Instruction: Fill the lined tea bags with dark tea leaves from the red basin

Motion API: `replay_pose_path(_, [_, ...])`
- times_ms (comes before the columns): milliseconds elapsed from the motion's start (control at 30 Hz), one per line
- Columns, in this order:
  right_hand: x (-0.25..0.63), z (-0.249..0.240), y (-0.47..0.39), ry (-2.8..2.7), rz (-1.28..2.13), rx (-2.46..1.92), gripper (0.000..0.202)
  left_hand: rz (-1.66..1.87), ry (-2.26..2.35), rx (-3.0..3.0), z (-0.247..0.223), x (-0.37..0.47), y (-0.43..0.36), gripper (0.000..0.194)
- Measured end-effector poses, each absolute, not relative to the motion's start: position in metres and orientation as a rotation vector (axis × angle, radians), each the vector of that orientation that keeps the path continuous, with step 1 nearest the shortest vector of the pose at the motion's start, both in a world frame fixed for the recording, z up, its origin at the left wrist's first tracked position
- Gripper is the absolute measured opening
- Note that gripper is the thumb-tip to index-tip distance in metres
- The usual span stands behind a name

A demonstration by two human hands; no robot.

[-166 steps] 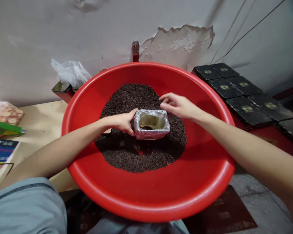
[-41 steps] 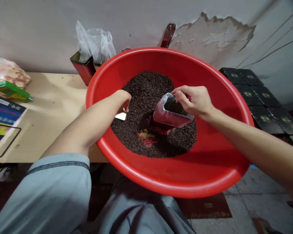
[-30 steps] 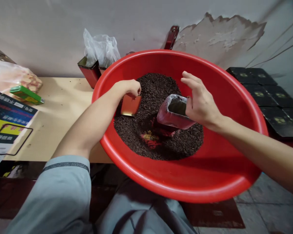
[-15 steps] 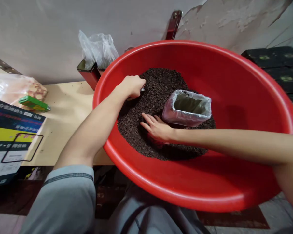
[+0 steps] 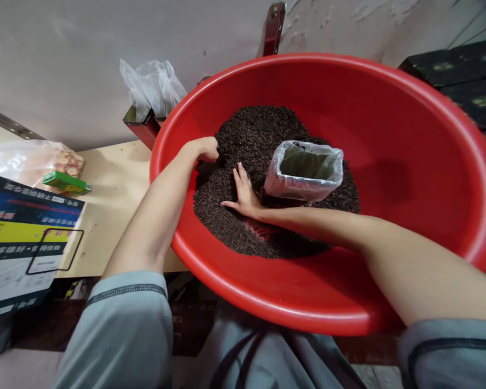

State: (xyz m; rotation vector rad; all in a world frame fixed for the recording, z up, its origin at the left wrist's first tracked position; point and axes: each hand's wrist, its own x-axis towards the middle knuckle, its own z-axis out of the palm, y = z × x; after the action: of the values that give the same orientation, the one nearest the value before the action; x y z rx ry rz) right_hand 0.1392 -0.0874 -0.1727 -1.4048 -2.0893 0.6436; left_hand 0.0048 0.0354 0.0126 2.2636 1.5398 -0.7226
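Note:
A big red basin (image 5: 429, 135) rests on my lap and holds a heap of dark loose tea leaves (image 5: 259, 124). A small box lined with a clear plastic bag (image 5: 303, 186) stands open in the heap, free of both hands. My right hand (image 5: 243, 194) lies flat on the leaves just left of the box, fingers spread. My left hand (image 5: 204, 148) is curled into a fist at the heap's left edge by the basin wall. The red and gold scoop it held a moment ago is hidden under it.
A red tin with a crumpled plastic bag (image 5: 149, 102) stands behind the basin on a tan table (image 5: 113, 189). A printed carton (image 5: 20, 227), a green box (image 5: 67, 182) and a snack bag (image 5: 28, 159) lie at the left. Black tins (image 5: 461, 75) are stacked at the right.
My right hand let go of the lined box, which now stands alone, and came down flat on the leaves. My left hand pushed the scoop down into the heap.

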Motion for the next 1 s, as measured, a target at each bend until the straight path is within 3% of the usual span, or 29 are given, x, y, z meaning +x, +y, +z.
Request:
replay_pose_path(133, [0.134, -0.172, -0.076, -2.042, 0.673, -1.264, 0.129, -0.726, 1.647, 2.073, 0.012, 0.001, 0.030, 0.059])
replay_pose_path(233, [0.129, -0.174, -0.073, -2.023, 0.640, -1.210, 0.121, -0.718, 1.639, 2.012, 0.013, 0.003, 0.025, 0.065])
replay_pose_path(400, [0.129, -0.176, -0.072, -2.182, 0.526, -1.088, 0.067, -0.718, 1.670, 1.985, 0.010, 0.007, 0.024, 0.066])
replay_pose_path(467, [0.131, -0.175, -0.070, -2.243, 0.483, -1.041, 0.057, -0.742, 1.686, 2.020, 0.008, 0.009, 0.025, 0.064])
replay_pose_path(767, [0.139, -0.161, -0.053, -2.458, 0.524, -0.830, 0.050, -0.728, 1.758, 2.314, 0.001, -0.002, 0.042, 0.058])
replay_pose_path(1000, [0.132, -0.106, -0.078, -2.362, 0.667, -0.953, 0.046, -0.782, 1.680, 2.312, 0.009, -0.012, 0.048, 0.057])
